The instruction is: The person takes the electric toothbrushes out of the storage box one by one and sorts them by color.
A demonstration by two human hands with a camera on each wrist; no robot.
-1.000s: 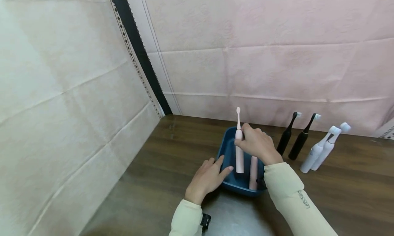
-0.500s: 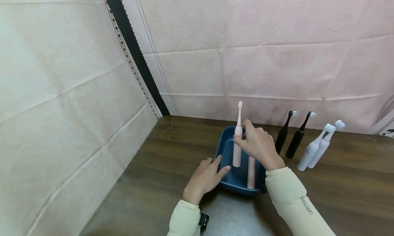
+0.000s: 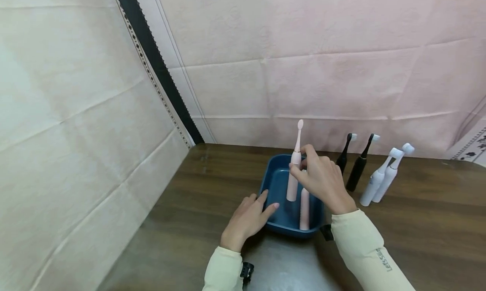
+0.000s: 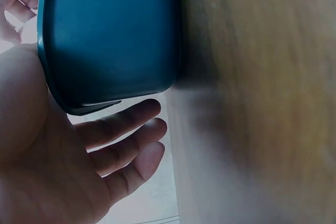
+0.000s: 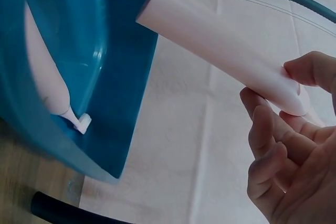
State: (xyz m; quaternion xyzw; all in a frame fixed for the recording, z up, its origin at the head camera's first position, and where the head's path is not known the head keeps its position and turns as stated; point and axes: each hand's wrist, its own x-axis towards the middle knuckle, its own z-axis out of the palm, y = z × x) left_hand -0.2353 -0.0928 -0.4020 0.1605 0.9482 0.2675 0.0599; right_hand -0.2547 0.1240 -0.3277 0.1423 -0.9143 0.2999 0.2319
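Note:
My right hand (image 3: 327,179) pinches a pale pink electric toothbrush (image 3: 292,187) between thumb and fingers, brush head up. It is held over a blue plastic bin (image 3: 276,183), leaning slightly right. In the right wrist view, the lower end of its handle (image 5: 210,32) overlaps the bin's wall. A second pink electric toothbrush (image 3: 304,208) lies inside the bin along the right side, its upper part hidden behind my right hand in the head view. My left hand (image 3: 246,220) rests at the bin's left rim, fingers extended along the outside (image 4: 123,142) and thumb over the inside.
Two black electric toothbrushes (image 3: 357,173) stand upright on the wooden table (image 3: 205,206) to the right, behind my right hand. Beside them stand two white ones (image 3: 373,185). Pale cloth (image 3: 322,84) hangs at the back and left edges of the table.
The pink toothbrush in my right hand has risen a little and now tips right. My left hand stays at the bin's rim. The whole head view has shifted slightly.

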